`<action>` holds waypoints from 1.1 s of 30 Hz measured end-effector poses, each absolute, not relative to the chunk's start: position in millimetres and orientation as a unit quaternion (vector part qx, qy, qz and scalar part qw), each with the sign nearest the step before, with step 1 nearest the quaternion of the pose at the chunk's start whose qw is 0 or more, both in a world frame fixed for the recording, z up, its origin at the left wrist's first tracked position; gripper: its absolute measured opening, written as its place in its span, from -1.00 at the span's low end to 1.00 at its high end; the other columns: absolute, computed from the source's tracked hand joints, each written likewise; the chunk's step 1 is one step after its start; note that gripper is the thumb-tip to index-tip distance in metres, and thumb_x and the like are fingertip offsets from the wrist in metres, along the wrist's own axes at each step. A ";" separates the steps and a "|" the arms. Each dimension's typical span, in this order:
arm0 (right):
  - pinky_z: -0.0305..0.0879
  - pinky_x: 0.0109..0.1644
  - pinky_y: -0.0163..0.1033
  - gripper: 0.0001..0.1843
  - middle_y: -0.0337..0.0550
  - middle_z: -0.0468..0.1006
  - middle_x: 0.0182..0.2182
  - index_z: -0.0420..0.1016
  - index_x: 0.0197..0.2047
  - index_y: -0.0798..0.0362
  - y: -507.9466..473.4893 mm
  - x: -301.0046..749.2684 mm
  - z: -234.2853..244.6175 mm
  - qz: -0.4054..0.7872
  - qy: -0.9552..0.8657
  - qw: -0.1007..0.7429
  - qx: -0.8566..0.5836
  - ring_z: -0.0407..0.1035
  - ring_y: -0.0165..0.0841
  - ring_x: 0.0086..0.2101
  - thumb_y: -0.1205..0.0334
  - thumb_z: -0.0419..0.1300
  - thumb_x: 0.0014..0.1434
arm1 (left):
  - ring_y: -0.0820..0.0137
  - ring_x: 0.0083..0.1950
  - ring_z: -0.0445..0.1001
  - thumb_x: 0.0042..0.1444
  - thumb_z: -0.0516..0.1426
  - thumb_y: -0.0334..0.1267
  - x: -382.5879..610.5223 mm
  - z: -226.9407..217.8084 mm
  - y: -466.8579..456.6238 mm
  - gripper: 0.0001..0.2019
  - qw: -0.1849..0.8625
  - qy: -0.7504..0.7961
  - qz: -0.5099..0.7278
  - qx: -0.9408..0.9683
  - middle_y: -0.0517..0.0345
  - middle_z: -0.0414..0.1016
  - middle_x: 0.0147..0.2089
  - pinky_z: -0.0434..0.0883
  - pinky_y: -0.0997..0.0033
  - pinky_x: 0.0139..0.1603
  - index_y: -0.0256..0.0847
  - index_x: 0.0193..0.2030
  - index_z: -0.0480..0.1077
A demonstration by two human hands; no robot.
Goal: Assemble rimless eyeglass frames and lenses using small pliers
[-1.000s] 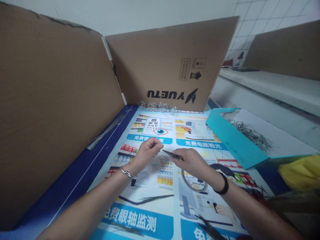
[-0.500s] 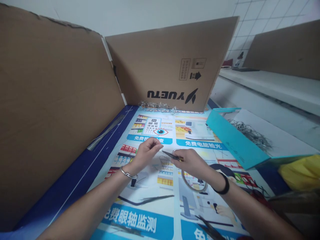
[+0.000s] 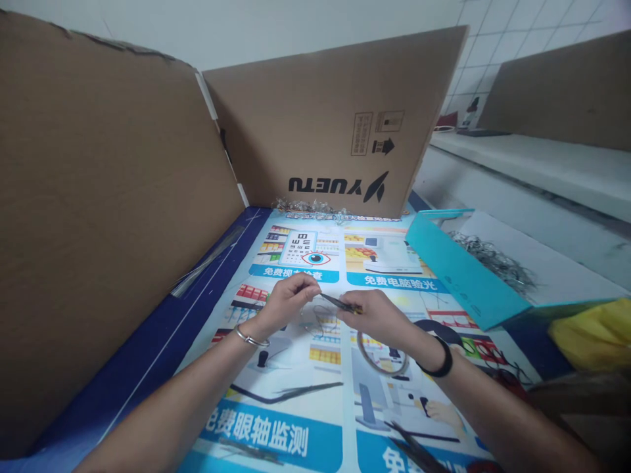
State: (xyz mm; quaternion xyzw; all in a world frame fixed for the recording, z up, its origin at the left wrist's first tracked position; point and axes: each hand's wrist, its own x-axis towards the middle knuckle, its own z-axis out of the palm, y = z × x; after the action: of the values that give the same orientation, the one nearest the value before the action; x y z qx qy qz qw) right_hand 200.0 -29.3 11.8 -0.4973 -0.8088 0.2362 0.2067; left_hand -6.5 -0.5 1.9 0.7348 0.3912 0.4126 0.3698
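Note:
My left hand (image 3: 290,299), a bangle at its wrist, is closed with thumb and forefinger pinched together on a thin wire, mostly hidden by the fingers. My right hand (image 3: 374,312), wearing a black wristband, is closed around small dark pliers (image 3: 340,303) with a pointed nose. The nose points left, its tip at the left fingertips. Just below the hands, fine wire loops (image 3: 320,323) show against the printed sheet (image 3: 345,368); whether they hang or lie there I cannot tell. A tape-like ring (image 3: 384,372) lies beneath my right wrist.
Cardboard panels (image 3: 325,125) stand at the left and back. At the right, a turquoise box (image 3: 458,276) holds a tangle of wire pieces (image 3: 493,263). Dark strands (image 3: 310,391) and a dark pointed tool (image 3: 414,450) lie nearer. Clear scraps (image 3: 310,208) line the back panel.
The pliers' tip has come closer to my left fingertips, and my right hand has turned slightly. The whole view has shifted a little.

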 end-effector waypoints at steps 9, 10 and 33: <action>-0.06 -0.46 -0.36 -0.82 -0.30 0.39 -0.57 0.36 -0.49 0.05 -27.8 205.9 17.7 0.176 -0.849 0.157 -0.473 0.23 -0.46 -0.51 0.21 0.09 0.11 | 0.46 -0.35 0.35 0.16 0.05 -0.19 -8.4 5.8 -0.8 -0.83 0.307 0.373 0.370 0.794 0.17 0.42 -0.38 0.32 0.47 -0.29 -0.22 -0.37 0.36; -0.04 -0.45 -0.36 -0.84 -0.28 0.42 -0.54 0.37 -0.48 0.04 -28.0 206.4 18.9 0.165 -0.854 0.153 -0.470 0.25 -0.44 -0.49 0.21 0.10 0.11 | 0.46 -0.36 0.35 0.15 0.06 -0.21 -8.3 6.5 -0.9 -0.84 0.300 0.372 0.368 0.798 0.17 0.42 -0.38 0.31 0.47 -0.30 -0.21 -0.37 0.37; -0.02 -0.34 -0.26 -0.89 -0.18 0.48 -0.47 0.42 -0.43 0.07 -29.9 204.8 17.7 -0.045 -0.881 0.117 -0.456 0.28 -0.37 -0.42 0.35 0.09 0.08 | 0.50 -0.35 0.40 0.17 0.08 -0.27 -8.2 6.3 -1.8 -0.87 0.223 0.361 0.342 0.838 0.19 0.46 -0.37 0.31 0.53 -0.31 -0.23 -0.35 0.38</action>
State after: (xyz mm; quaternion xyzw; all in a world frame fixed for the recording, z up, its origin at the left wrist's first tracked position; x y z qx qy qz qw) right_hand 204.8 -29.9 17.7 -0.4563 -0.8810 -0.0453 0.1169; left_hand -8.2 -1.8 6.3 0.8384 0.3606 0.3424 0.2232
